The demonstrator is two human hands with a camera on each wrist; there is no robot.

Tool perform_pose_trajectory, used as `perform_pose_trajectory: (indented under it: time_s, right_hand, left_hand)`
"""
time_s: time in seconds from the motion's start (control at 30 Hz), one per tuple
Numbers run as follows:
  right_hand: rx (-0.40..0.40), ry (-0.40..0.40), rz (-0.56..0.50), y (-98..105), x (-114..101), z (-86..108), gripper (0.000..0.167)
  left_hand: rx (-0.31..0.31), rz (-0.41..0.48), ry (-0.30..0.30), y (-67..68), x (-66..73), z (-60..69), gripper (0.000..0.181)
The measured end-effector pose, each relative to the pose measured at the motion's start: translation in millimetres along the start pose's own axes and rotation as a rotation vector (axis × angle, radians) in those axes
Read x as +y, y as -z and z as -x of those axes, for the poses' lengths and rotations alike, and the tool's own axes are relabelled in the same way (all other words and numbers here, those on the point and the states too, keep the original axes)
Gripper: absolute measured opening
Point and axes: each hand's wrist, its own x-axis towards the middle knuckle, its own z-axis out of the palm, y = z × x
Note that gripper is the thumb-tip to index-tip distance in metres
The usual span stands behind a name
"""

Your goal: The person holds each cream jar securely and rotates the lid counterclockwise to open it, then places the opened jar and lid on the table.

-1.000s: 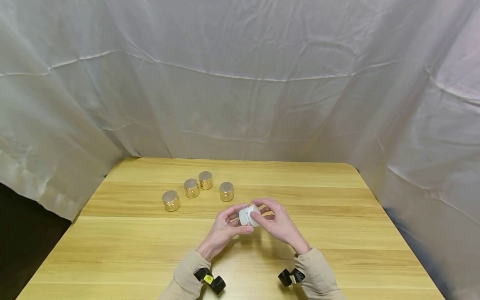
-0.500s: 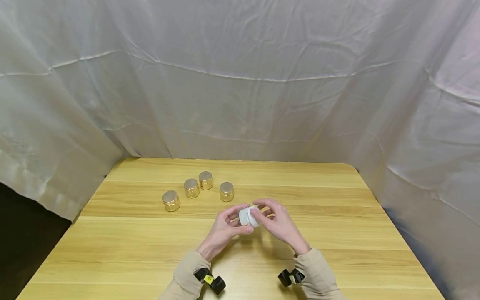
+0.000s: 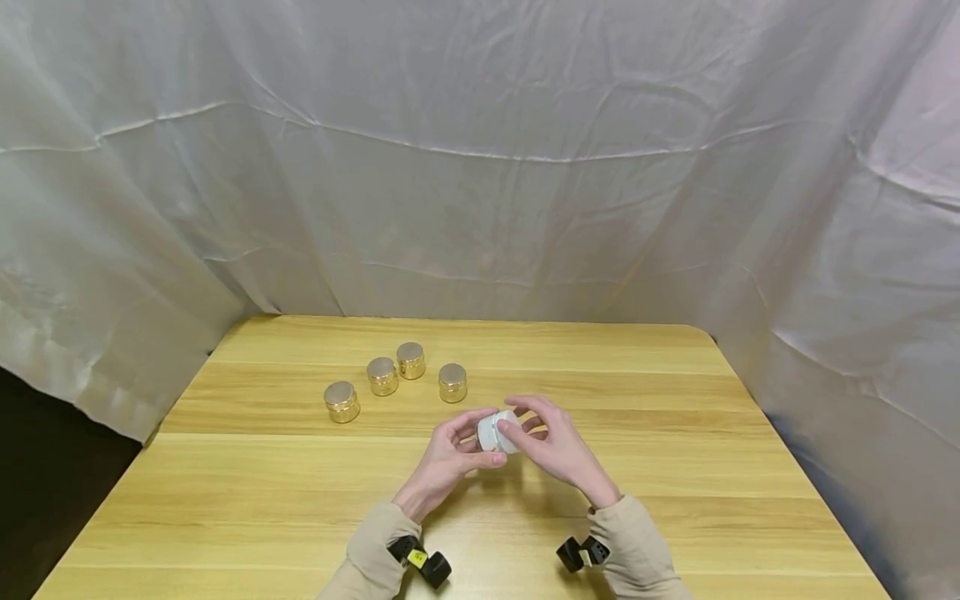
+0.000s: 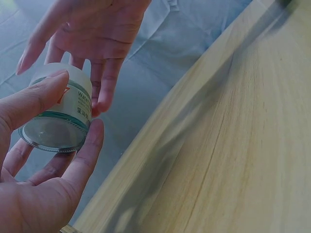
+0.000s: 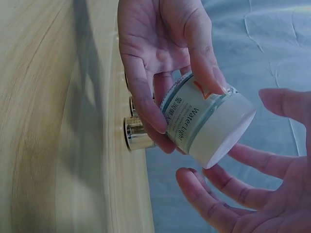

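A small jar with a white lid is held above the table, tilted, its lid toward the right. My left hand grips its body between thumb and fingers; the glass base and printed label of the jar show in the left wrist view. My right hand is around the lid side, fingers spread and bent. The right wrist view shows the white lid with the right hand beside it, the thumb apart from the lid and a finger at or near its lower edge.
Several gold jars with flat lids stand behind and left of my hands: one at far left, two close together and one nearer. A pale curtain hangs behind the wooden table.
The right thumb and fingers have shifted slightly at the lid. The left hand still holds the jar in nearly the same place.
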Motion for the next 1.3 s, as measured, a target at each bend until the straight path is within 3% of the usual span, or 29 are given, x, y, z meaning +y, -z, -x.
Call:
perform_pose_trajectory:
  time_s: [0.33,0.57,0.87,1.1,1.3]
  right_hand:
    - [0.01,0.044,-0.022,0.6,4.6,-0.3,0.036]
    - [-0.043,0.063,-0.099,2.1,4.2,0.9,0.037]
    - [0.005,0.003,0.004,0.8,0.0,0.3,0.041]
    - [0.01,0.038,-0.011,0.6,1.2,0.1,0.037]
    - [-0.031,0.069,-0.078,1.8,3.7,0.9,0.037]
  left_hand:
    - [0.0,0.009,-0.004,-0.3,0.4,0.2,0.072]
    - [-0.003,0.006,-0.013,0.1,-0.6,0.4,0.072]
    - [0.008,0.013,-0.001,-0.5,1.3,0.5,0.072]
    - [0.002,0.006,0.0,-0.8,1.5,1.3,0.073]
    - [0.0,0.007,-0.004,-0.7,1.8,1.2,0.073]
